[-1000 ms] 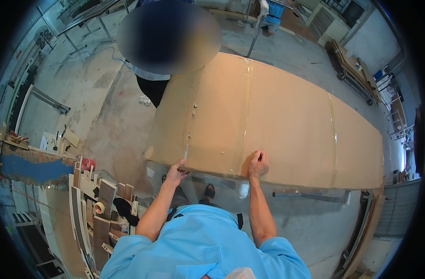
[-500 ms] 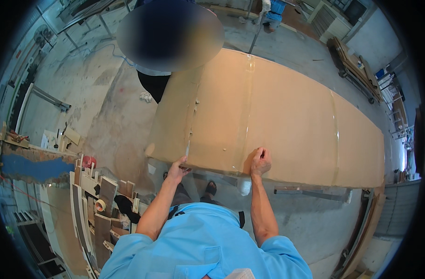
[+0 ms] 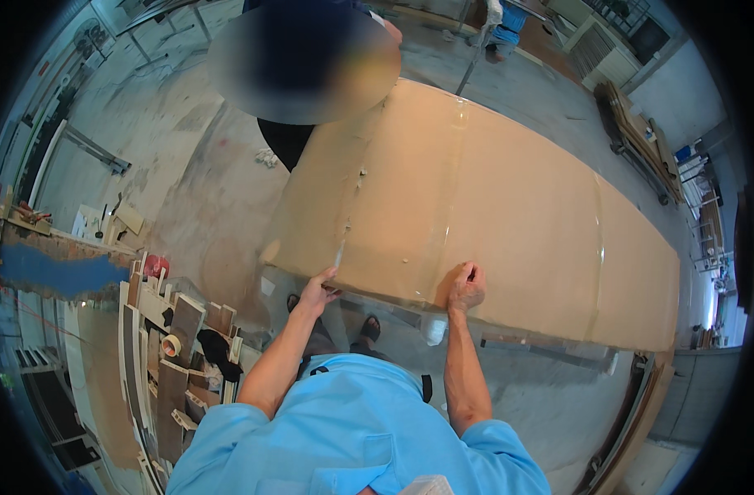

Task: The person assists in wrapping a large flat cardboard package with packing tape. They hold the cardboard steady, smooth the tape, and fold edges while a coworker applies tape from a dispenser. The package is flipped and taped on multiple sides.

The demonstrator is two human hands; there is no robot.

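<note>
A long, flat package wrapped in brown cardboard [image 3: 517,223] lies in front of me, with clear tape bands across it. My left hand [image 3: 318,294] grips its near edge at the left, closed around the cardboard there. A thin pale strip [image 3: 341,246] runs away from those fingertips, along a seam with small torn bits. Farther right, my right hand [image 3: 467,287] rests on top of the cardboard near the same edge, fingers curled in. Whatever it may hold is hidden. A roundish whitish object [image 3: 434,331] shows below the edge beside my right wrist.
Another person [image 3: 282,140] stands at the package's far left end. Wood offcuts [image 3: 179,363] with a tape roll [image 3: 172,345] are piled at my left. Metal stand parts [image 3: 550,351] show under the package. A loaded trolley [image 3: 641,144] stands at the far right.
The view has shifted slightly, so the package's far part sits a little farther right. Both hands keep their places on the cardboard, the right one still curled.
</note>
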